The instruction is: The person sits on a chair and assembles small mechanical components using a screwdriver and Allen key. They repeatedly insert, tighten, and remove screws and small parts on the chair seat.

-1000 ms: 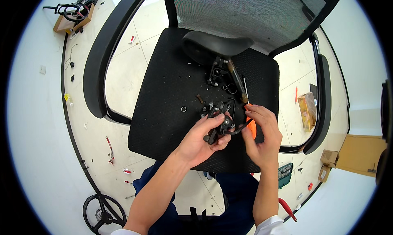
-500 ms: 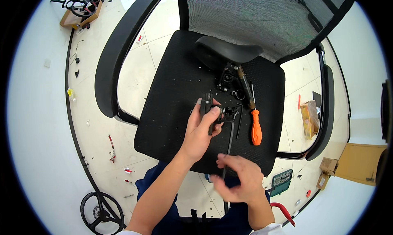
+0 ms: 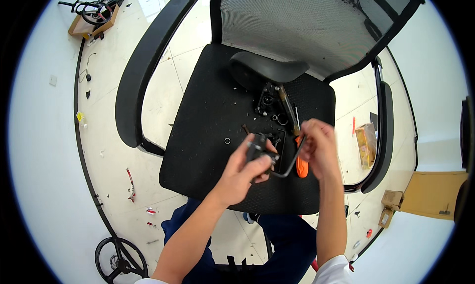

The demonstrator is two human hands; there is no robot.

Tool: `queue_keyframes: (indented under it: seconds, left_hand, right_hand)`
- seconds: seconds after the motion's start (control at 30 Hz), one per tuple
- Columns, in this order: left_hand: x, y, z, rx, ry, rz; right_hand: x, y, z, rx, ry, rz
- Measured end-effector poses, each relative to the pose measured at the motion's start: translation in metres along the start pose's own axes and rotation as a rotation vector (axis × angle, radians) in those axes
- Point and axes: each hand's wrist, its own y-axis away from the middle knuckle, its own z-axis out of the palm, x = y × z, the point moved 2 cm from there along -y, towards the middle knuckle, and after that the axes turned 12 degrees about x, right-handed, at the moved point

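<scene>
My left hand (image 3: pixel 241 174) is closed around a small black metal part (image 3: pixel 257 146) above the chair seat. A long L-shaped hex key (image 3: pixel 296 161) runs from this part toward the right, its bent end at the part's lower side. Whether that end sits in a bolt, I cannot make out. Blurred by motion, my right hand (image 3: pixel 319 144) grips the key's long arm near its far end. Behind it lies an orange-handled screwdriver (image 3: pixel 302 168). A smaller black hex key (image 3: pixel 283 150) and a brownish bolt (image 3: pixel 245 129) lie close to the black part.
On the black chair seat (image 3: pixel 198 111) rest a bicycle saddle (image 3: pixel 277 69) with its post, a black clamp (image 3: pixel 267 100) and a metal ring (image 3: pixel 227 141). Armrests (image 3: pixel 148 71) flank it. A cardboard box (image 3: pixel 366 145), a spoked wheel (image 3: pixel 121 265) and scattered parts lie on the floor.
My right hand has moved up from the seat's front edge and taken hold of the hex key, whose long arm has swung from pointing toward me to up and right. The black part has tilted.
</scene>
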Motion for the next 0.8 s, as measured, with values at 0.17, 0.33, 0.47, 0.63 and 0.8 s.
queue_keyframes:
  seconds: [0.17,0.33,0.47,0.63,0.8]
  left_hand:
    - [0.01,-0.007,-0.021,0.162,0.204,0.087]
    - [-0.001,-0.006,-0.01,0.147,-0.228,0.137]
    - [-0.011,-0.005,-0.008,0.091,-0.128,-0.005]
    - [-0.004,-0.01,-0.002,0.172,0.044,-0.254]
    - [-0.013,-0.016,-0.003,0.123,-0.079,-0.302]
  right_hand:
    - [0.06,0.073,0.005,-0.196,0.205,0.12]
    - [0.009,0.14,0.021,-0.554,0.011,-0.066]
    - [-0.029,0.106,0.038,-0.247,0.58,-0.889]
    - [-0.012,0.119,0.03,-0.555,1.046,-1.073]
    - [-0.019,0.114,0.046,-0.577,1.126,-1.338]
